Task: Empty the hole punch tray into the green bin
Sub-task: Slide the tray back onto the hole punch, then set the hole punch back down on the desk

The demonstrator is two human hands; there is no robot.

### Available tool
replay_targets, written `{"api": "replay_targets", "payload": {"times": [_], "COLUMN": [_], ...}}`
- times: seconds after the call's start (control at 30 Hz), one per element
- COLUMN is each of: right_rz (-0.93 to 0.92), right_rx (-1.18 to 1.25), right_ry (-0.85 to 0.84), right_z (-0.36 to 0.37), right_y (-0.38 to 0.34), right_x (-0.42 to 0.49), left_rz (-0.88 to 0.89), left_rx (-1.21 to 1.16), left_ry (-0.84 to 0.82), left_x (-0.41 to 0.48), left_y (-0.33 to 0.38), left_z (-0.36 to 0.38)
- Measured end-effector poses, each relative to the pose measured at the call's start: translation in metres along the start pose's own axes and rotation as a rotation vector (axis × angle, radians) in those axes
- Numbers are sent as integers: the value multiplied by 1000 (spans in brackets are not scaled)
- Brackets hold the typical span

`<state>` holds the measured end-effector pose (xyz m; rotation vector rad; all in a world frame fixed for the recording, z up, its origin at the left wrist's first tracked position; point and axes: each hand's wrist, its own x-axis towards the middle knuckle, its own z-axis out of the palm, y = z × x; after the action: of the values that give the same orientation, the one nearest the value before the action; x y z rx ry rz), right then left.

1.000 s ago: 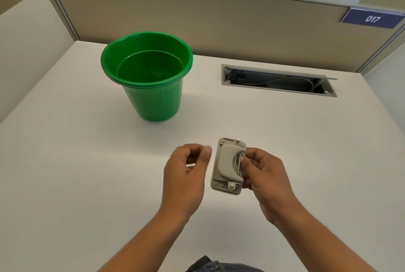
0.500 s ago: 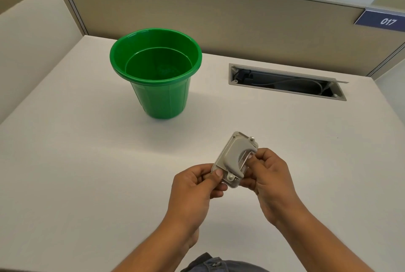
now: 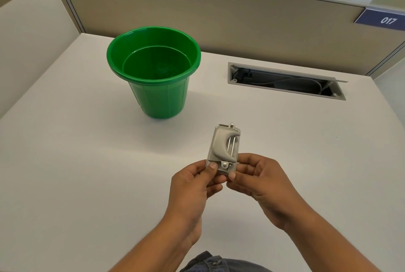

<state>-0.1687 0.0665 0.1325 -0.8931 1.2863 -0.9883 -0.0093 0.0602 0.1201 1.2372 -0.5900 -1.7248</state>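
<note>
A small grey hole punch (image 3: 223, 148) is held up above the white desk (image 3: 76, 162), its near end pinched from both sides. My left hand (image 3: 192, 184) grips the near left corner with thumb on top. My right hand (image 3: 258, 179) grips the near right corner, thumb on top too. The punch's handle faces up and its far end points away from me. Its underside tray is hidden. The green bin (image 3: 157, 74) stands upright on the desk, up and to the left of the punch, with its mouth uncovered and nothing clear to see inside.
A cable slot (image 3: 285, 81) with wires is cut into the desk at the back right. Beige partition walls (image 3: 219, 15) close off the back and left. A blue sign reading 017 (image 3: 381, 20) hangs at the upper right.
The punch was lifted off the desk by my right hand, then my left hand took hold of its near end. It has turned from tilted to roughly pointing away from me.
</note>
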Motion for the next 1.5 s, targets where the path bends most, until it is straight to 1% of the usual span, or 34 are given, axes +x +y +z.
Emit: {"api": "replay_targets", "payload": {"times": [0.2,0.33,0.43,0.5,0.6,0.67,0.73,0.77,0.97,1.07,1.13,1.33,1.5], "right_rz": [-3,14,10,15,55,70,55,52,123,103,82,99,130], "right_rx": [1,-12,-23,1,68,189,319,337,221,103,57,20,43], "right_ry": [74,133,153,128,20,-27,-33,-27,-34,17,67,158,155], "right_z": [6,9,10,9,2,-7,-18,-23,-32,-30,-27,-26,-30], "right_y": [3,5,8,9,2,-5,-13,-17,-19,-14,-11,8,21], "right_x": [1,2,0,-1,-1,2,6,8,13,13,14,15,16], "left_rz": [1,8,52,99,165,179,169,158,116,98,90,73,45], "left_rx": [-17,40,113,171,241,288,314,321,350,385,381,379,369], "left_ry": [8,-1,-20,-46,-98,-128,-178,-206,-303,-331,-312,-138,12], "left_x": [2,3,3,5,9,14,18,21,33,38,39,47,52], "left_y": [-1,-5,-6,-5,1,7,13,15,23,25,23,11,-5], "left_z": [3,3,2,1,-4,-8,-13,-14,-21,-21,-19,-17,-18]}}
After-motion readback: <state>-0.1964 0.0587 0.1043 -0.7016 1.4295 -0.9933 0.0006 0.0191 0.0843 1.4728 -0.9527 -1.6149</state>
